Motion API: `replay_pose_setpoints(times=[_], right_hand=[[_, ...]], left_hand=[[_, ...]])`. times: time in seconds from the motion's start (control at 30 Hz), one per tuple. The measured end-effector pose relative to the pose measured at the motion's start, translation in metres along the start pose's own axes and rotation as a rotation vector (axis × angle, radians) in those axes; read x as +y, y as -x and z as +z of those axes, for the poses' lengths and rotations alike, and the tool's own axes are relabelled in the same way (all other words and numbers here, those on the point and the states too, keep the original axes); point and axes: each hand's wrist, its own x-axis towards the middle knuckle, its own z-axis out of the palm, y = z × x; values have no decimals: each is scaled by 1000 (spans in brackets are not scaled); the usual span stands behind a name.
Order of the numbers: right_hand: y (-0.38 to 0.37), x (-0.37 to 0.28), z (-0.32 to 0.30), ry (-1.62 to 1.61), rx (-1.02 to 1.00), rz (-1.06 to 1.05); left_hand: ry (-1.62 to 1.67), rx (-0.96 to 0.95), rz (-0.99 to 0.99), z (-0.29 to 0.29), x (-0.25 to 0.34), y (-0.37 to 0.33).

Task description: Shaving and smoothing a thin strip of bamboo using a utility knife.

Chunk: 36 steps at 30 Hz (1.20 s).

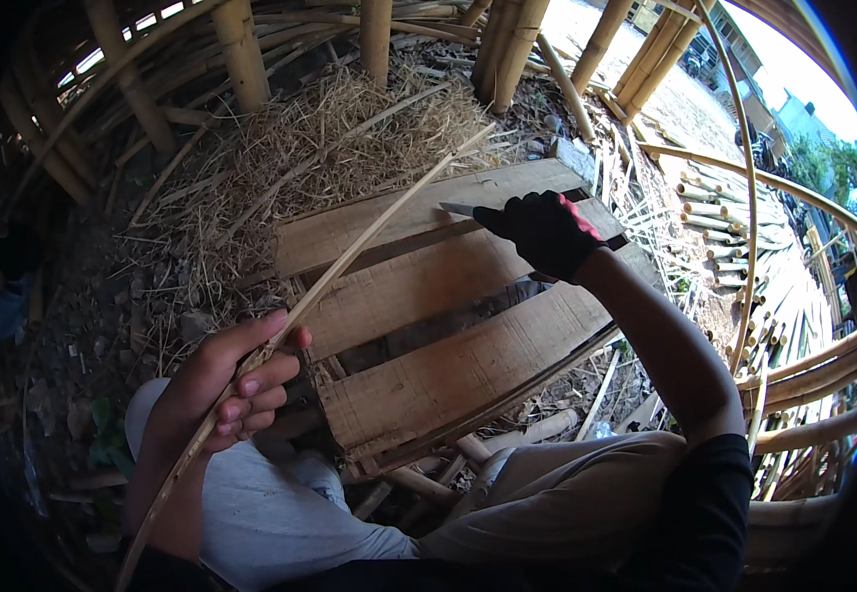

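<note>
My bare left hand [241,380] is wrapped round a long, thin bamboo strip [354,252]. The strip slants from the lower left, through my fingers, up over a low slatted wooden bench [448,360], its far tip past the bench's far board. On the right, my right hand [544,235], in a black glove with a red patch, is closed on a knife [457,208]. Its blade points left, toward the strip but apart from it, above the bench's boards. The glove hides the knife's handle.
A heap of pale shavings [349,138] lies beyond the bench, among upright bamboo posts [374,44]. Cut bamboo poles [709,222] are stacked at the right, near a curved bamboo piece [749,187]. My knees [576,483] flank the bench's near side.
</note>
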Motion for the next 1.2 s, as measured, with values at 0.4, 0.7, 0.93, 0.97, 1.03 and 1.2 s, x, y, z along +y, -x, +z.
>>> replay_pose_setpoints(times=[0.4,0.7,0.93,0.97,1.03,1.2], right_hand=[[27,80,20,-321,148,788],[-12,18,-22,-1328,-330,997],[-18,-5,-26,-1453,-468,1025],[-25,-14,-24,-1450,-455,993],[-24,-2,-15,-1367,-431,995],[-22,-11,-7,-1406,-275,1144]], left_hand=[[162,-213,-235,-8,-11,-17],[206,-285,-335,1,-13,-13],[193,-351,-381,3,-19,-16],[215,-338,-382,3,-19,-10],[212,-358,-394,0,-19,-17],[228,-378,-419,3,-19,-18]])
